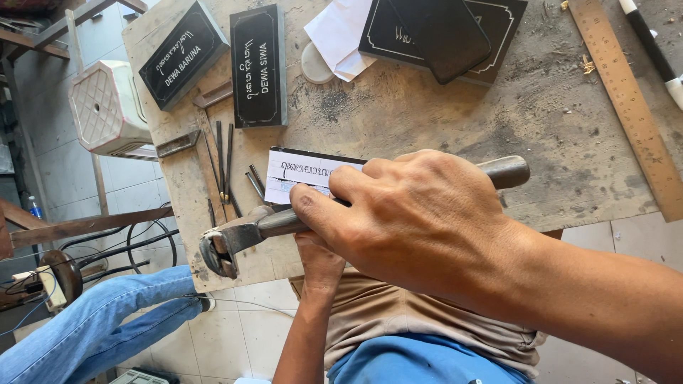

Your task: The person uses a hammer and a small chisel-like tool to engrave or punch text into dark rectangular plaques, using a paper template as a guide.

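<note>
Most of the left hand (pixel 320 259) hides behind the right hand (pixel 420 220).

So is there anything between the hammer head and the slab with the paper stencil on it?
Nothing visible blocks it. The right hand grips the hammer, whose head hangs off the workbench edge, left of the stenciled slab. The left hand is mostly hidden beneath the right, so any tool it holds cannot be seen.

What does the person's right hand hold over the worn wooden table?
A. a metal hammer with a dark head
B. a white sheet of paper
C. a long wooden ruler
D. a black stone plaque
A: the right hand grips the handle of the metal hammer with a dark head, above the worn wooden table.
</note>
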